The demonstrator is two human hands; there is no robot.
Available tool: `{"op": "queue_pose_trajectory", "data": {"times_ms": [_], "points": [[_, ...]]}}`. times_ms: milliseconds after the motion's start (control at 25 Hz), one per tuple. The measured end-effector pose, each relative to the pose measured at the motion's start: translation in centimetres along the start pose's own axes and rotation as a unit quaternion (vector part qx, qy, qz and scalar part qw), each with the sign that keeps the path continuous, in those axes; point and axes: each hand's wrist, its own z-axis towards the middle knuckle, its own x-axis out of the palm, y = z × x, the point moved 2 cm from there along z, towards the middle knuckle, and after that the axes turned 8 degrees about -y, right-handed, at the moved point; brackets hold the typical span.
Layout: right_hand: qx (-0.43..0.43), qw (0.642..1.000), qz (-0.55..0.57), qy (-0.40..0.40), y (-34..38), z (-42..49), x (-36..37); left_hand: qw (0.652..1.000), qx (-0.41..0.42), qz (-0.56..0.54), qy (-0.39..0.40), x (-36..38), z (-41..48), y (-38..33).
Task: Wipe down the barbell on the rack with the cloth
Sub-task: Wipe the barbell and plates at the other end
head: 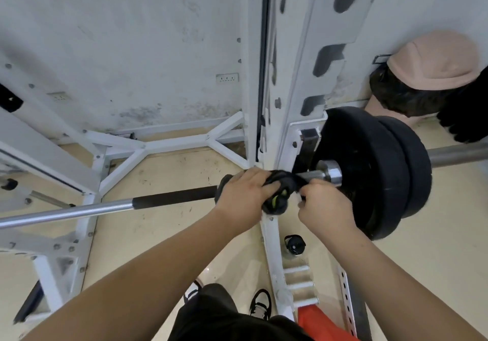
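A steel barbell (79, 210) with a black grip section runs across the view and rests on a white rack upright (293, 84). Two black weight plates (369, 171) sit on its right sleeve. A dark cloth (281, 182) with a yellow-green patch is wrapped around the bar just left of the plates. My left hand (241, 195) grips the cloth over the bar. My right hand (326, 207) pinches the cloth's right end close to the inner collar. The bar under the cloth is hidden.
The white rack frame (148, 146) spreads over the beige floor to the left. A black bottle (294, 245) stands by the upright's base. A pink bin with a black bag (427, 76) sits at the back right. My shoes (261, 302) are below, beside a red object (319, 322).
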Motion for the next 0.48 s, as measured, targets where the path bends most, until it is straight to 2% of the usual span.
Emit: {"op": "queue_pose_trajectory", "data": {"times_ms": [80, 160, 320, 400, 480], "points": [[-0.057, 0.996, -0.057, -0.037, 2.5, -0.3, -0.4, 0.998, -0.007, 0.057, 0.0, -0.6, -4.4, 2.4], [-0.116, 0.992, -0.015, -0.053, 5.4, -0.8, -0.4, 0.996, -0.036, 0.087, 0.009, -1.7, -8.5, 4.9], [-0.14, 0.986, 0.087, 0.006, 9.1, -0.9, 0.5, 0.98, -0.168, 0.094, 0.057, -5.3, -13.6, 8.4], [-0.131, 0.984, 0.114, 0.028, 10.0, -0.5, 0.8, 0.963, -0.261, 0.059, 0.037, -6.5, -12.2, 8.2], [-0.122, 0.984, 0.124, 0.039, 10.8, -0.1, 1.0, 0.963, -0.267, 0.015, -0.037, -6.3, -9.2, 6.4]]}}
